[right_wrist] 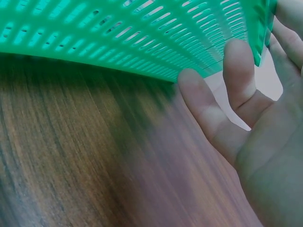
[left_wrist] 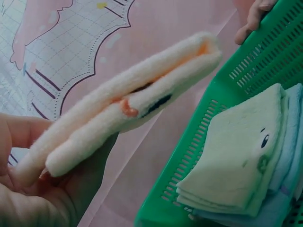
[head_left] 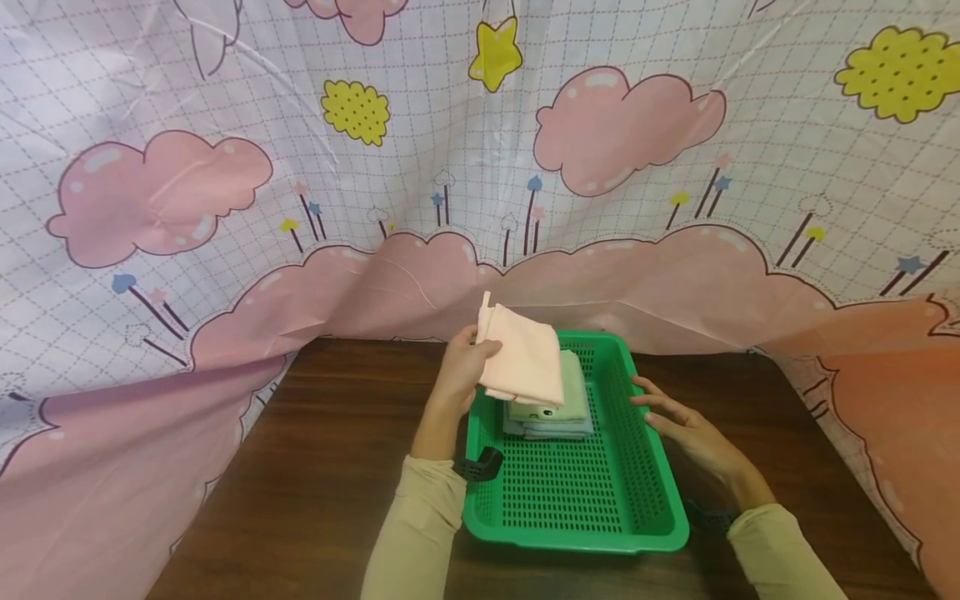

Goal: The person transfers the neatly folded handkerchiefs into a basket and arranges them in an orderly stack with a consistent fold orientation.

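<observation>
My left hand point(head_left: 463, 367) pinches a folded peach towel point(head_left: 525, 354) by its left edge, thumb on top, and holds it over the back left of the green basket point(head_left: 573, 542). In the left wrist view the towel's folded edge shows some dark and orange embroidery. Below it in the basket lies a folded pale green towel point(left_wrist: 232, 156) with a small embroidered face, on top of a light blue towel point(left_wrist: 291, 137). My right hand point(head_left: 693, 433) is at the basket's right rim, its loosely bent fingers point(right_wrist: 203, 101) against the outside of the slotted wall.
The basket stands on a dark brown wooden table point(head_left: 337, 467). Behind and around the table hangs a cloth point(head_left: 420, 192) printed with pink clouds and stars. The front part of the basket's slotted floor point(head_left: 562, 492) shows bare.
</observation>
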`<state>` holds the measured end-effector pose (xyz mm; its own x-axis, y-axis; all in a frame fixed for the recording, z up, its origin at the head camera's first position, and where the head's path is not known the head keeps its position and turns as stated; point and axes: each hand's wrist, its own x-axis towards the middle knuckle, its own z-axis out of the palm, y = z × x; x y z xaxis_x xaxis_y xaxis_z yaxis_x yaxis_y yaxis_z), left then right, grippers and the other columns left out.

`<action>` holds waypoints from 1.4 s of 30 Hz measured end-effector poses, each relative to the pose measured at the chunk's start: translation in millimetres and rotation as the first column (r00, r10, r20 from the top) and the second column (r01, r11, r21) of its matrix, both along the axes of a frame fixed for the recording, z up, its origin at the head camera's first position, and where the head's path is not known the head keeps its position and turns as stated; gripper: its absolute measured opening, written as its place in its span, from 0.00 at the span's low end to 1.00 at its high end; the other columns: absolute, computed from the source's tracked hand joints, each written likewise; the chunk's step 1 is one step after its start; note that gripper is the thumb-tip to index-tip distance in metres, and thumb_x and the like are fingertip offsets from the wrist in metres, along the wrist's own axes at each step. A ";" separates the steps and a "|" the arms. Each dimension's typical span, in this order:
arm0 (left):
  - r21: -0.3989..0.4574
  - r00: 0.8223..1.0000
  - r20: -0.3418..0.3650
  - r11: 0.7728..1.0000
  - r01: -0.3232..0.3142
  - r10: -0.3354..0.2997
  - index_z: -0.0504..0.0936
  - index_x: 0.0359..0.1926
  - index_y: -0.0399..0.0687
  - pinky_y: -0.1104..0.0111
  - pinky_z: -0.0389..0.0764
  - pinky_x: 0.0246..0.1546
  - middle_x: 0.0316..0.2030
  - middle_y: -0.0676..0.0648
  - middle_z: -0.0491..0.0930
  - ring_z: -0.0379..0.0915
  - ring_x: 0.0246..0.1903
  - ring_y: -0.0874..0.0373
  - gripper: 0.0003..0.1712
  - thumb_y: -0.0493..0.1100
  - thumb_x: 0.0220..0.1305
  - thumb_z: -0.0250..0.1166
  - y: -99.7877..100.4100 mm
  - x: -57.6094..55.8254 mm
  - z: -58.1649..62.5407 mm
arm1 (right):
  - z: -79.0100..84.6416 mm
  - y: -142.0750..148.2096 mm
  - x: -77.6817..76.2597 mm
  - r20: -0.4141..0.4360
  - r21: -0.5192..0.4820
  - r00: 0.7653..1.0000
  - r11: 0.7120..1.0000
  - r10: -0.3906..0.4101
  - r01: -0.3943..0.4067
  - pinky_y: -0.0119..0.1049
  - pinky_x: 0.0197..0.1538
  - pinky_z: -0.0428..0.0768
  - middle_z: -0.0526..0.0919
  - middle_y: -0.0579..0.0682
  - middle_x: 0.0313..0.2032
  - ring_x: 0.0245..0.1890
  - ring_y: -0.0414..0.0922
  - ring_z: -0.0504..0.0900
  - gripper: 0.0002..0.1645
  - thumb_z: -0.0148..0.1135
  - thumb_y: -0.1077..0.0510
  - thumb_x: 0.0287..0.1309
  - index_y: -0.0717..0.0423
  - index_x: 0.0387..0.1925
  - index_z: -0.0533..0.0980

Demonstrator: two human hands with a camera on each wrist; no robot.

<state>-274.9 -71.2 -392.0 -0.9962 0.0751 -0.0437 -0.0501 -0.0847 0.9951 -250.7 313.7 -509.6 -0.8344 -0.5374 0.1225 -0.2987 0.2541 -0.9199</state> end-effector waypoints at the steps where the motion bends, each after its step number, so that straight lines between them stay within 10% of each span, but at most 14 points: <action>1: 0.003 1.000 0.001 1.000 0.003 -0.003 0.66 0.71 0.40 0.63 0.83 0.45 0.56 0.37 0.78 0.80 0.49 0.49 0.29 0.40 0.72 0.58 1.6 -0.6 -0.6 | -0.1 0.0 0.0 0.001 0.001 1.000 1.000 -0.002 0.002 0.72 0.67 0.60 0.37 0.50 0.83 0.71 0.11 0.44 0.26 0.42 0.60 0.81 0.66 0.73 0.61; 16: 0.023 0.999 0.003 0.999 0.043 -0.043 0.65 0.71 0.42 0.62 0.82 0.48 0.58 0.35 0.76 0.79 0.53 0.47 0.27 0.40 0.74 0.57 24.6 -4.6 -1.6 | -2.0 -1.1 -1.7 0.034 -0.046 0.999 0.999 0.003 -0.002 0.81 0.65 0.55 0.35 0.50 0.83 0.70 0.11 0.45 0.26 0.42 0.59 0.81 0.67 0.73 0.61; 24: 0.033 0.999 0.047 0.999 0.014 -0.016 0.59 0.77 0.43 0.49 0.75 0.64 0.64 0.36 0.72 0.72 0.63 0.42 0.35 0.43 0.73 0.59 36.5 -6.0 -1.9 | -1.2 -1.0 -1.4 0.025 -0.043 1.000 0.999 -0.002 0.003 0.80 0.65 0.57 0.35 0.52 0.83 0.70 0.12 0.45 0.26 0.42 0.59 0.81 0.68 0.72 0.62; 33: 0.089 0.998 0.056 0.996 -0.002 -0.003 0.68 0.69 0.41 0.63 0.84 0.42 0.54 0.37 0.79 0.81 0.47 0.49 0.27 0.40 0.72 0.59 47.7 -11.2 -7.7 | -5.2 0.0 -1.4 0.029 -0.048 1.000 0.999 0.005 -0.004 0.82 0.63 0.57 0.35 0.48 0.84 0.70 0.12 0.46 0.26 0.41 0.59 0.81 0.66 0.73 0.62; 42: 0.074 0.998 0.057 0.997 -0.013 0.009 0.65 0.71 0.41 0.62 0.85 0.41 0.55 0.35 0.78 0.81 0.47 0.48 0.29 0.39 0.72 0.58 52.6 -13.9 -10.6 | -4.4 0.3 -0.4 0.027 -0.035 0.999 0.999 -0.022 0.023 0.76 0.64 0.62 0.35 0.49 0.83 0.70 0.12 0.46 0.25 0.42 0.59 0.81 0.63 0.72 0.64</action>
